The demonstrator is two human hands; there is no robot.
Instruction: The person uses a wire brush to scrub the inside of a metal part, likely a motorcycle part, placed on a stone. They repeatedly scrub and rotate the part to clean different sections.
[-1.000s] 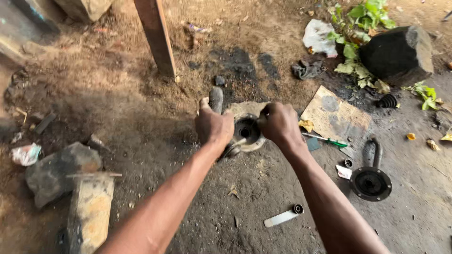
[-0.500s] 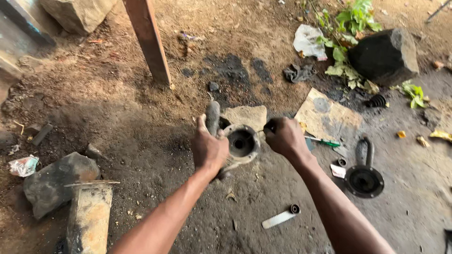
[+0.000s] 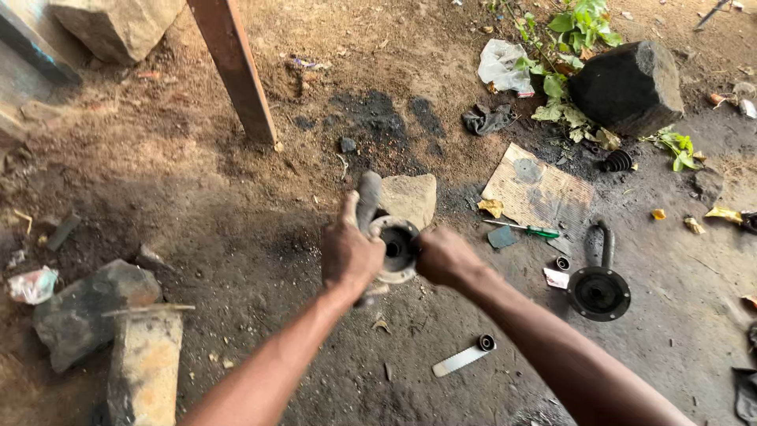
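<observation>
My left hand [image 3: 348,251] grips a grey metal shaft [image 3: 367,199] that rises past my thumb, and it also steadies a round, greasy metal joint housing [image 3: 397,248] with a dark hollow centre. My right hand [image 3: 443,257] is closed against the housing's right side, with its fingertips hidden behind the rim. Both hands hold the part above the dirt floor, in front of a pale flat stone [image 3: 412,197]. What the right fingers pinch is hidden.
A second black joint housing with a stub shaft [image 3: 599,289] lies on the ground at right, near a green-handled screwdriver [image 3: 524,229], a cardboard scrap [image 3: 538,192] and a small ring [image 3: 563,263]. A white strip with a ring [image 3: 464,356] lies below. A wooden post [image 3: 234,67], stones [image 3: 88,310] and a black rock [image 3: 628,77] surround.
Both hands have drawn closer together on the housing and shifted slightly down in view. The camera has tilted, so the ground objects sit lower and further left.
</observation>
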